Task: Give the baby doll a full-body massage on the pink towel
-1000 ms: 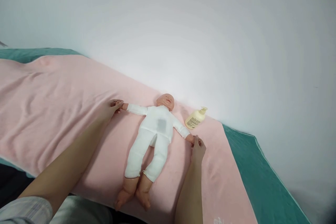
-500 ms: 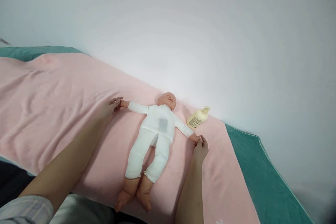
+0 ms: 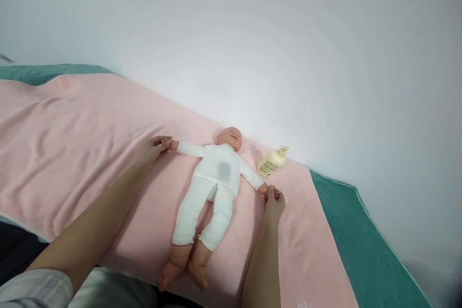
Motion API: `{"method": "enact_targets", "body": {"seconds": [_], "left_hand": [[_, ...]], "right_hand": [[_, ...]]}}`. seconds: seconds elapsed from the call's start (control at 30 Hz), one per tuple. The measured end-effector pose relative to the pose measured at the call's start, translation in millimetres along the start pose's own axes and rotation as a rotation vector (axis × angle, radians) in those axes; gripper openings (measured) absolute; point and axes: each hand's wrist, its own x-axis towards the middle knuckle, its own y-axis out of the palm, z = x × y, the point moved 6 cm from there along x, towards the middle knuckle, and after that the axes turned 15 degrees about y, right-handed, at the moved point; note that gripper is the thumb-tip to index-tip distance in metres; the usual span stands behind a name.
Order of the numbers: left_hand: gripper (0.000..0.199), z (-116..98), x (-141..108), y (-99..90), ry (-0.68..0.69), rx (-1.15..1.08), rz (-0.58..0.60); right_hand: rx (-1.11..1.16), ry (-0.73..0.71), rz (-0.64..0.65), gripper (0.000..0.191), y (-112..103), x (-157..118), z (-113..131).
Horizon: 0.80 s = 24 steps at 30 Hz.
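A baby doll [image 3: 218,173] in white clothes lies on its back on a pink blanket [image 3: 90,120], its arms spread wide and its bare feet towards me. A dark grey patch marks the front of its top. My left hand [image 3: 157,147] is closed on the doll's hand at the left, fingers over it. At the right, my right hand [image 3: 275,200] pinches the doll's other hand between thumb and fingers. Just above that doll arm is a pale yellow pump bottle [image 3: 272,161] with printing on its side.
Green cloth [image 3: 361,226] shows beyond the blanket at the right, and more of it at the far left. A pale wall [image 3: 252,48] rises behind the blanket. My legs are at the bottom edge.
My left hand has shifted slightly right along the doll's hand. My right hand's thumb and fingers have moved slightly left, further over the doll's other hand. Doll body and bottle are unmoved.
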Motion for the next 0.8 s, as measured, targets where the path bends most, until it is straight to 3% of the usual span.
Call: {"method": "enact_targets", "body": {"seconds": [0.33, 0.47, 0.6, 0.8], "left_hand": [[0.035, 9, 5, 0.2, 0.019, -0.096, -0.061], [0.046, 9, 5, 1.9, 0.001, -0.163, -0.038], [0.062, 8, 5, 0.3, -0.002, -0.092, 0.02], [0.054, 6, 2, -1.2, 0.004, 0.04, -0.003]], "right_hand": [[0.093, -0.027, 0.018, 0.045, 0, 5, -3], [0.157, -0.011, 0.047, 0.051, 3, 9, -4], [0.161, 0.003, 0.061, 0.056, 5, 8, -6], [0.094, -0.006, 0.031, 0.051, 4, 4, -6]]}}
